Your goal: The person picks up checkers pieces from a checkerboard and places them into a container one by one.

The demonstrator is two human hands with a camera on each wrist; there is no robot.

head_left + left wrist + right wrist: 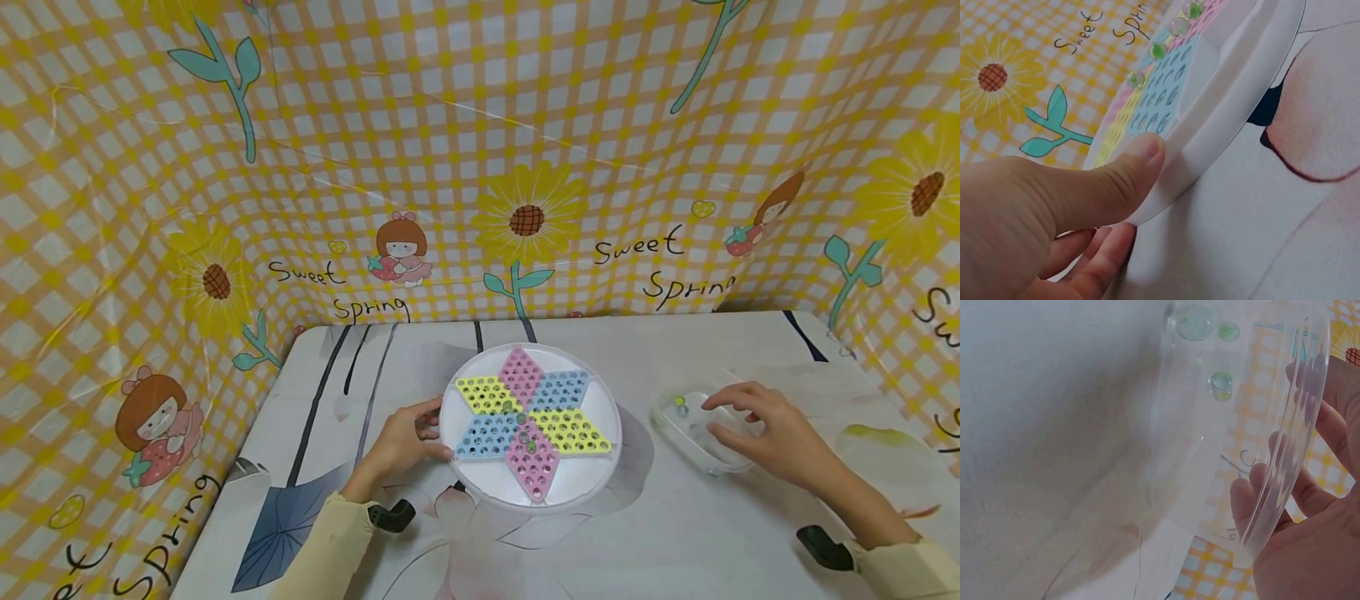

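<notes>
A round white Chinese checkers board (487, 483) carries a star of pink, yellow and blue hole fields. Several clear marbles with green swirls, one being this marble (1158, 50), sit in a row near its middle. My left hand (405, 437) grips the board's left rim, thumb on top and fingers curled below the edge. To the right, my right hand (765, 433) reaches over a clear plastic box (1210, 462), its fingers spread and loosely bent at the rim. No marble shows between those fingers. A few marbles (1221, 386) lie in the box, toward its far end.
A pale printed cloth (645, 542) covers the table under the board and box. Behind and at both sides hangs a yellow checked curtain (450, 150) with sunflowers and cartoon figures. Dark wrist-camera mounts (823, 547) sit at both sleeves.
</notes>
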